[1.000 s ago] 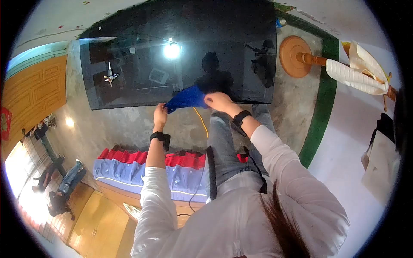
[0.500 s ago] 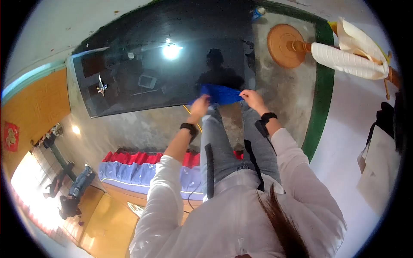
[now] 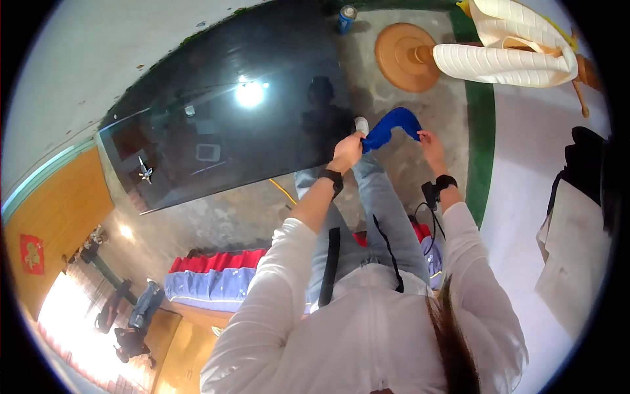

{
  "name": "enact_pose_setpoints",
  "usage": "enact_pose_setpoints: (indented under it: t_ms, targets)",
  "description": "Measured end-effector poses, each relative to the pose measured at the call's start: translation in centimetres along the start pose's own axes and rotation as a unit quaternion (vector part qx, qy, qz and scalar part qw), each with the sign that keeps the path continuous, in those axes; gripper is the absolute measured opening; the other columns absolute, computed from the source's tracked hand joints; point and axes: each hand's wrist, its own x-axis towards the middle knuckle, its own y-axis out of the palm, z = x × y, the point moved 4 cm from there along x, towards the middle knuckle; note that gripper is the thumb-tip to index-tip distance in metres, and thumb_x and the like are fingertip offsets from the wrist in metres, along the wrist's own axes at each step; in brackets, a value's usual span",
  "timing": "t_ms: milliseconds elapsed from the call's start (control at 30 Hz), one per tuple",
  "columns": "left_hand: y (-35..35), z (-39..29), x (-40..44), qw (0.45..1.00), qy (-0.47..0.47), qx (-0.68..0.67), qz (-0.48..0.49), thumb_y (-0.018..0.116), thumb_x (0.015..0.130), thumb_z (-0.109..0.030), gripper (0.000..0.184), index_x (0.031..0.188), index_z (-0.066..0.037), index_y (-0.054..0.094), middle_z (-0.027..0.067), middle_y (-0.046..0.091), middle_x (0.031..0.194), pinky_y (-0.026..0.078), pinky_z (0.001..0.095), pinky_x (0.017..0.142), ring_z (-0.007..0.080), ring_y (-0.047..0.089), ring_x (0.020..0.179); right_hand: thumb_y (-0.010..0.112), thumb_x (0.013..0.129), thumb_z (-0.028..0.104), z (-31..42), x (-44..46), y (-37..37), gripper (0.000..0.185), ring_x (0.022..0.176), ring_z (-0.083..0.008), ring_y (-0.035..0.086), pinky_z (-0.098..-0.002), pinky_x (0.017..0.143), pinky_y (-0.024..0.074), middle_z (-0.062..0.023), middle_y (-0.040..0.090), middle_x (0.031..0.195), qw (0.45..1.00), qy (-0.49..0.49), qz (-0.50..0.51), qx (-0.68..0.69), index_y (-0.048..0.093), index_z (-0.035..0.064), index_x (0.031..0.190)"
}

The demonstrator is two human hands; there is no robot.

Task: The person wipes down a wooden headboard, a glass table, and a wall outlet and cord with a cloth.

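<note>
A blue cloth (image 3: 396, 120) is stretched in an arch between my two hands, off the right end of the glossy black table (image 3: 262, 154). My left hand (image 3: 347, 150) is closed on its left end, close to the table's right edge. Its other end is pinched in the fingers of my right hand (image 3: 431, 148). Both wrists wear black bands. Below the cloth are the concrete floor and a white shoe (image 3: 361, 125).
A wooden stand with a round base (image 3: 400, 58) carries white ribbed material (image 3: 499, 64) at the upper right. A blue can (image 3: 347, 20) stands beside the table's far corner. Keys (image 3: 145, 171) lie on the table's left part. Behind me is a bed with blue bedding (image 3: 213, 287).
The view has turned and shifted right. Both hands have moved right with the cloth, from over the table's front edge to beyond its right end. My left hand's hold has changed.
</note>
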Motion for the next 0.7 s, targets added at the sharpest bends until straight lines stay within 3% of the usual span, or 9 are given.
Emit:
enact_pose_setpoints:
  t_ms: [133, 233, 300, 367, 433, 500, 567, 633, 700]
  targets:
    - [-2.6, 3.7, -2.1, 0.998, -0.027, -0.035, -0.051, 0.049, 0.081, -0.011, 0.020, 0.101, -0.009, 0.054, 0.0169, 0.061, 0.085, 0.045, 0.0435, 0.073, 0.0356, 0.058, 0.083, 0.054, 0.086, 0.016, 10.9, -2.9, 1.4, 0.014, 0.071, -0.0244, 0.062, -0.0308, 0.064, 0.0461, -0.0112, 0.064, 0.081, 0.997, -0.071, -0.041, 0.009, 0.063, 0.0128, 0.096]
    - [-5.6, 9.0, -4.6, 0.985, -0.062, -0.064, -0.145, 0.052, 0.081, -0.014, 0.019, 0.098, -0.008, 0.055, 0.0178, 0.061, 0.083, 0.045, 0.0425, 0.072, 0.0355, 0.058, 0.080, 0.055, 0.086, 0.015, 16.2, -3.8, 7.3, 0.012, 0.073, -0.0265, 0.061, -0.0321, 0.064, 0.0466, -0.0125, 0.063, 0.079, 0.993, -0.117, 0.003, 0.007, 0.063, 0.0120, 0.095]
    - [-7.2, 13.5, -6.4, 0.971, -0.090, -0.176, -0.131, 0.052, 0.079, -0.015, 0.019, 0.094, -0.005, 0.056, 0.0188, 0.061, 0.083, 0.045, 0.0422, 0.072, 0.0352, 0.059, 0.082, 0.055, 0.086, 0.016, 20.7, -5.2, 11.8, 0.012, 0.075, -0.0299, 0.061, -0.0344, 0.065, 0.0470, -0.0140, 0.063, 0.081, 0.986, -0.134, 0.077, 0.064, 0.063, 0.0118, 0.093]
    - [-9.6, 16.6, -9.0, 0.971, -0.086, -0.160, -0.159, 0.052, 0.078, -0.014, 0.020, 0.095, -0.004, 0.055, 0.0192, 0.061, 0.083, 0.045, 0.0423, 0.072, 0.0357, 0.059, 0.081, 0.056, 0.085, 0.014, 25.0, -6.9, 16.6, 0.013, 0.064, -0.0212, 0.059, -0.0291, 0.059, 0.0456, -0.0104, 0.063, 0.076, 0.963, -0.255, 0.079, 0.022, 0.062, 0.0088, 0.096]
    - [-11.7, 20.0, -12.0, 0.964, -0.109, -0.131, -0.206, 0.052, 0.078, -0.015, 0.022, 0.097, -0.004, 0.054, 0.0194, 0.061, 0.083, 0.045, 0.0420, 0.073, 0.0359, 0.059, 0.082, 0.058, 0.083, 0.012, 28.5, -8.8, 21.2, 0.013, 0.065, -0.0249, 0.060, -0.0310, 0.059, 0.0459, -0.0124, 0.063, 0.079, 0.951, -0.288, 0.110, 0.019, 0.062, 0.0088, 0.094]
    - [-13.6, 23.5, -15.1, 0.952, -0.161, -0.135, -0.222, 0.052, 0.078, -0.017, 0.027, 0.102, -0.005, 0.053, 0.0198, 0.061, 0.083, 0.045, 0.0418, 0.074, 0.0365, 0.058, 0.083, 0.058, 0.082, 0.012, 31.3, -10.9, 25.4, 0.013, 0.068, -0.0264, 0.061, -0.0326, 0.060, 0.0469, -0.0120, 0.064, 0.080, 0.941, -0.288, 0.179, 0.006, 0.062, 0.0089, 0.094]
    - [-13.1, 30.3, -18.0, 0.931, -0.198, -0.179, -0.248, 0.051, 0.078, -0.018, 0.028, 0.102, -0.004, 0.054, 0.0196, 0.062, 0.084, 0.046, 0.0422, 0.073, 0.0364, 0.059, 0.082, 0.058, 0.081, 0.011, 32.8, -12.8, 29.1, 0.024, 0.073, -0.0274, 0.061, -0.0347, 0.064, 0.0478, -0.0111, 0.063, 0.079, 0.926, -0.301, 0.224, -0.037, 0.055, 0.0095, 0.104]
    - [-13.4, 34.9, -21.4, 0.927, -0.212, -0.121, -0.285, 0.053, 0.079, -0.010, 0.021, 0.098, -0.001, 0.055, 0.0134, 0.063, 0.078, 0.047, 0.0343, 0.067, 0.0242, 0.062, 0.073, 0.058, 0.081, 0.011, 32.9, -14.1, 32.1, 0.031, 0.076, -0.0279, 0.061, -0.0354, 0.065, 0.0476, -0.0113, 0.063, 0.081, 0.927, -0.277, 0.252, -0.020, 0.050, 0.0096, 0.110]
    - [-14.7, 36.6, -24.6, 0.912, -0.235, -0.165, -0.292, 0.053, 0.079, -0.010, 0.022, 0.100, -0.001, 0.055, 0.0141, 0.063, 0.080, 0.048, 0.0340, 0.068, 0.0243, 0.062, 0.073, 0.060, 0.078, 0.012, 32.4, -14.8, 33.8, 0.040, 0.078, -0.0283, 0.061, -0.0366, 0.067, 0.0475, -0.0122, 0.063, 0.084, 0.929, -0.244, 0.275, -0.032, 0.047, 0.0098, 0.116]
